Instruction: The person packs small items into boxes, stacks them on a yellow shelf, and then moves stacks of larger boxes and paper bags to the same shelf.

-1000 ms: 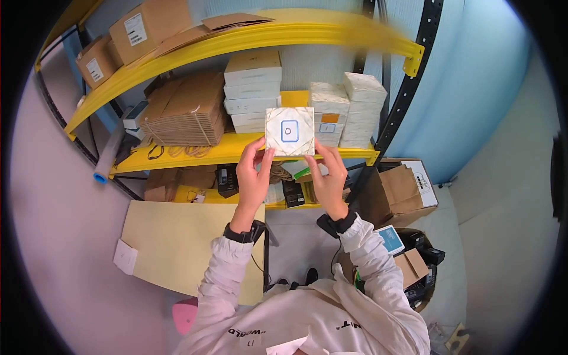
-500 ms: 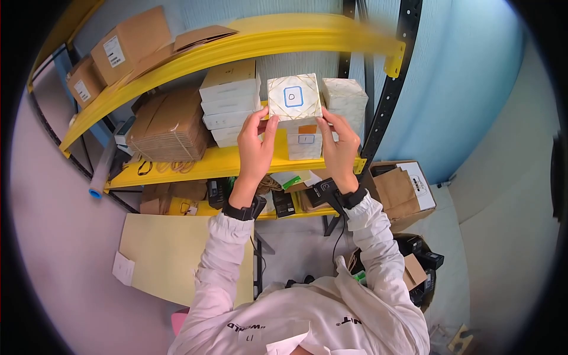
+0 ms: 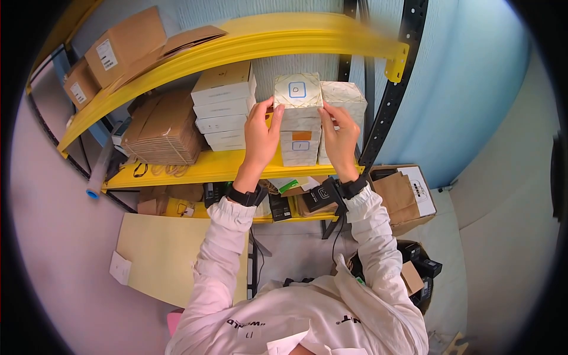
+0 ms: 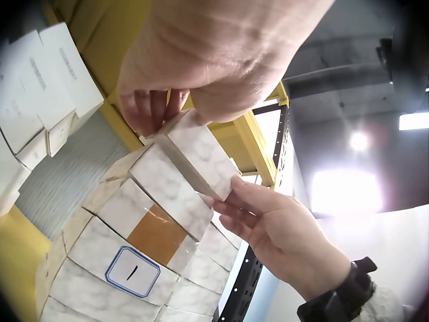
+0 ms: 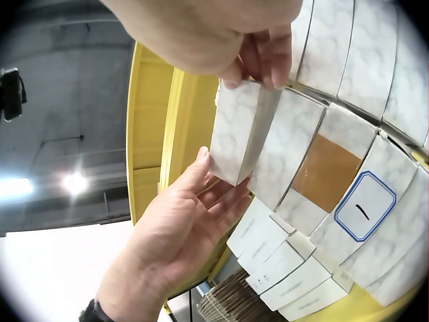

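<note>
A flat marble-patterned box, with a blue-framed label on its lid, is held between both hands above a stack of similar boxes. My left hand grips its left side, thumb on the near face. On the opposite side my right hand pinches the near corner. In the left wrist view the box sits at the top of the stack, slightly offset from the one beneath. An orange patch and a label marked 1 show lower down the stack. The held box's underside is hidden.
White boxes and a tied bundle of flat cardboard stand left on the yellow shelf. Another marble-patterned stack is close on the right. The upper shelf beam spans above; a black post rises at right.
Both hands have carried the box forward, from in front of the shelf to over the labelled stack. The lid now tilts further from view.
</note>
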`<action>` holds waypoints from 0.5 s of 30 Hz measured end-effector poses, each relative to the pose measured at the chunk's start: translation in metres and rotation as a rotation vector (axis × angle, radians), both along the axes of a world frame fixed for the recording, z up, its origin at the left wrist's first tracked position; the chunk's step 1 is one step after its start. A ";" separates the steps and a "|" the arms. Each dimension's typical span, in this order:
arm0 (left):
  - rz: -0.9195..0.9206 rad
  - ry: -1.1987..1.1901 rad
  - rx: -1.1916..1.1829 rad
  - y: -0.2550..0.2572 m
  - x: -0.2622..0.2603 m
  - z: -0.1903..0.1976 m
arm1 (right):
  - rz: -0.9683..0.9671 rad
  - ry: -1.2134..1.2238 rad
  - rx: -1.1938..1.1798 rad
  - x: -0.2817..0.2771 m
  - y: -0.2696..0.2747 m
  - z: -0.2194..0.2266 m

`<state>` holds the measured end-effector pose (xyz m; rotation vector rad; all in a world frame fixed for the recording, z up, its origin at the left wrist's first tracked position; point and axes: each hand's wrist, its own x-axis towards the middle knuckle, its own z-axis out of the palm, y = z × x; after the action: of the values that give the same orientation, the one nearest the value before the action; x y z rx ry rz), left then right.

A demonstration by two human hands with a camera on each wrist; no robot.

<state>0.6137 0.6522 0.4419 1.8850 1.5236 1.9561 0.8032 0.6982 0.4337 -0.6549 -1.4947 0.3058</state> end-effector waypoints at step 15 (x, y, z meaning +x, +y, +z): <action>0.025 0.034 -0.078 0.018 -0.002 -0.016 | -0.009 0.053 -0.069 -0.004 0.011 -0.017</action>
<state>0.6116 0.6698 0.4263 1.8868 1.6155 1.8546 0.7995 0.7096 0.4163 -0.7030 -1.4360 0.3666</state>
